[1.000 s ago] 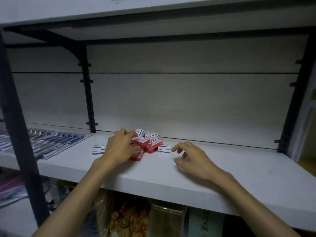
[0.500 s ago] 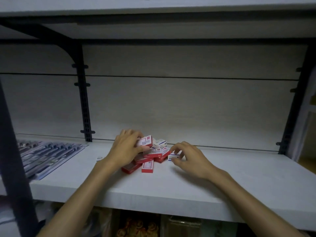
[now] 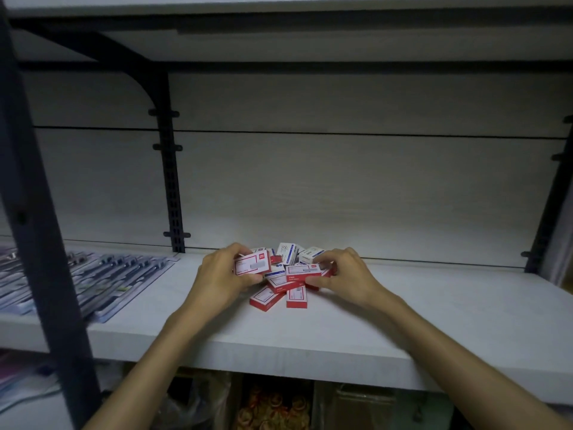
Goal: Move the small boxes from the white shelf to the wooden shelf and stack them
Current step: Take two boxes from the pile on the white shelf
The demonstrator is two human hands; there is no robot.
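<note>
Small boxes [image 3: 280, 276] heaped near the back of the white shelf [image 3: 403, 321], between two bare hands. Left hand [image 3: 221, 276] closed around one red-and-white box [image 3: 252, 264], thumb under its near edge, fingers curled over the top, label face turned toward the camera and lifted off the heap. Right hand [image 3: 347, 276] pinching another red box [image 3: 307, 270] at its right end, thumb below and fingertips above, the box level and resting on the pile. Both forearms reaching in from the lower corners, wrists low over the shelf board, palms turned inward toward each other.

Two red boxes [image 3: 279, 297] flat on the shelf just in front of the heap, one angled left, one nearly square to the edge. White-and-blue boxes [image 3: 290, 254] tumbled at the rear, some tilted on edge. All small, rectangular, cardboard, with printed white label panels. Shelf surface pale with a faint wood grain, matte; back panel the same. Dark metal uprights [image 3: 172, 187] with slotted rails at left and right. Clear plastic blister packs [image 3: 102, 280] laid in overlapping rows at far left.
</note>
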